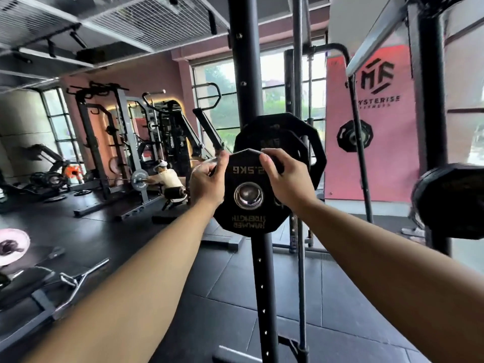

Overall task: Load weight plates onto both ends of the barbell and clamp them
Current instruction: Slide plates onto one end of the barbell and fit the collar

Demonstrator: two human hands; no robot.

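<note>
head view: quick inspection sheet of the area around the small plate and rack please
surface: black rubber floor tiles, seams visible
job's things: small plate marked 2.5KG, chrome bar end in its hole; bigger plates behind it; no clamp seen
clutter: curl bar and pink plate at lower left
hands: left hand and right hand grip the small plate's top edge
cables: nothing seen
surroundings: rack post, pink banner, windows, a person at the back
</note>
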